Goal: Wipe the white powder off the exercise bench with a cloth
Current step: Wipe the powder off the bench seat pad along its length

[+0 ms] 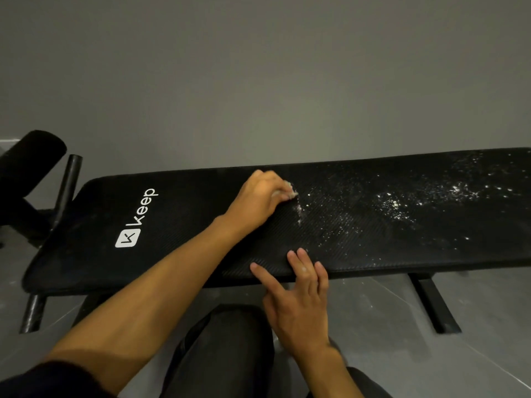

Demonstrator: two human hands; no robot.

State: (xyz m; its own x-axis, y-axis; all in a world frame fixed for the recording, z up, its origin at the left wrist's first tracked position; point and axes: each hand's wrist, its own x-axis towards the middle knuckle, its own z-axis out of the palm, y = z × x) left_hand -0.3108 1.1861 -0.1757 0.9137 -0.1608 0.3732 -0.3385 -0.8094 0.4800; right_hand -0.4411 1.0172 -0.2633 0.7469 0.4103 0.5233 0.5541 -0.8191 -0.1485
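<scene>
Apparently left hand grips cloth.

- Exercise bench: long black padded top with ribbed texture, lying flat across the view, white "Keep" logo near its left end
- White powder: specks scattered over the bench's right half, densest toward the far right
- Cloth: small pale wad, mostly hidden, pressed on the bench at the powder's left edge

Head camera looks down, close over the bench, facing the wall.
</scene>
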